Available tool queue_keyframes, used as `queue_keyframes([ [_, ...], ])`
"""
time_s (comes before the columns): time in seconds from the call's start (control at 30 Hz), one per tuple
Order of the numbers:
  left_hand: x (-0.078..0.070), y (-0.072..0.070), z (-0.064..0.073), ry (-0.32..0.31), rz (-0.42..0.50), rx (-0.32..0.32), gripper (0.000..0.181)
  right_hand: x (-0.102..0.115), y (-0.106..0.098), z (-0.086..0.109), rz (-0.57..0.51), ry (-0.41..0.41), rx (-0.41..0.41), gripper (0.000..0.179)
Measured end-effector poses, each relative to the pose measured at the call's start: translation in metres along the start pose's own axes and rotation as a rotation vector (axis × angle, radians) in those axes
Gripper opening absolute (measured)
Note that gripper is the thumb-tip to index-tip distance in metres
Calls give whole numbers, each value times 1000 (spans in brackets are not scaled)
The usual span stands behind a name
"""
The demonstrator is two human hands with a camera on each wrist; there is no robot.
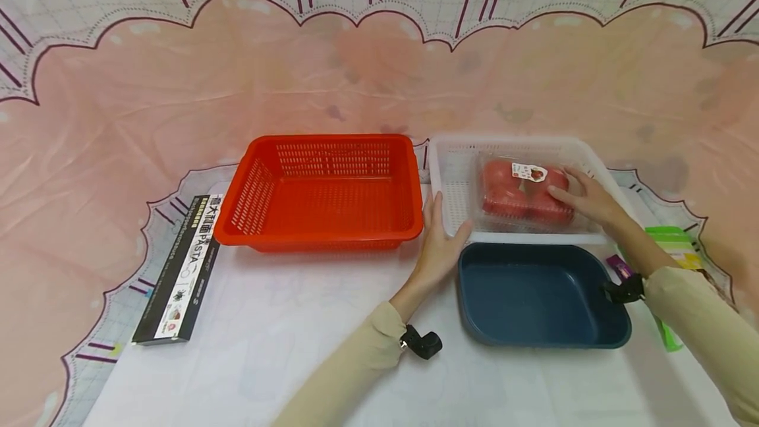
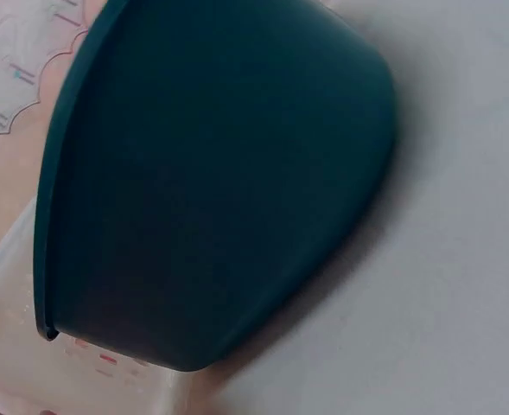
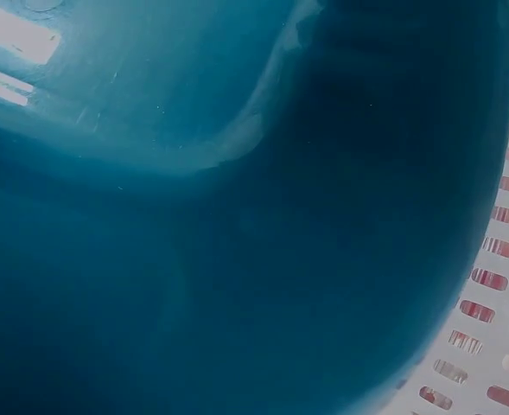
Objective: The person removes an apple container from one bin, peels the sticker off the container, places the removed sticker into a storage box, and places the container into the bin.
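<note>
A clear plastic box of round red fruit (image 1: pixel 524 191), with a white and red label on top, lies in the white basket (image 1: pixel 449 216). My right hand (image 1: pixel 590 199) reaches over the basket's right side, thumb and fingers extended and touching the box's right end. At the basket's front left corner is my left hand (image 1: pixel 437 249), its fingers spread along the outside; whether it touches the rim I cannot tell. In front of the basket stands a dark blue tub (image 1: pixel 539 295), its outer wall filling much of the left wrist view. Neither wrist view shows the fingers clearly.
A red slotted basket (image 1: pixel 323 209) stands left of the white one. Further left lies a long black pasta box (image 1: pixel 180 269). Beneath and beside my right forearm are a green packet (image 1: pixel 670 239) and a small purple packet (image 1: pixel 619 267). A patterned cloth (image 1: pixel 332 71) hangs behind.
</note>
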State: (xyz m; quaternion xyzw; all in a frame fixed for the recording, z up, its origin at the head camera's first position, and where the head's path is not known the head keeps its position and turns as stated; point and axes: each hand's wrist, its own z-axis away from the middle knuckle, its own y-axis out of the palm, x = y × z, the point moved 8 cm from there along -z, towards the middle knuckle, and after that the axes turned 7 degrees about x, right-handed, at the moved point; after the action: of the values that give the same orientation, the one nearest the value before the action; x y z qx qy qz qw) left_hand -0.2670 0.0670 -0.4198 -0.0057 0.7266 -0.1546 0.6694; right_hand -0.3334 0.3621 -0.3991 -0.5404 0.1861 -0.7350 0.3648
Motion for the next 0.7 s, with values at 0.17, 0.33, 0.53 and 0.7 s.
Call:
queue_keyframes([
  [0.17,0,0,-1,33,31,-9,80,-1,-1,0,-4,7,-11,96],
  [0.33,3,0,-2,25,50,-16,81,-3,1,-2,-40,1,-2,96],
  [0.53,8,1,-1,3,89,-24,81,-3,3,-4,-35,-3,-3,97],
  [0.7,7,1,-3,31,91,-35,80,-3,0,-4,-31,-3,-7,97],
])
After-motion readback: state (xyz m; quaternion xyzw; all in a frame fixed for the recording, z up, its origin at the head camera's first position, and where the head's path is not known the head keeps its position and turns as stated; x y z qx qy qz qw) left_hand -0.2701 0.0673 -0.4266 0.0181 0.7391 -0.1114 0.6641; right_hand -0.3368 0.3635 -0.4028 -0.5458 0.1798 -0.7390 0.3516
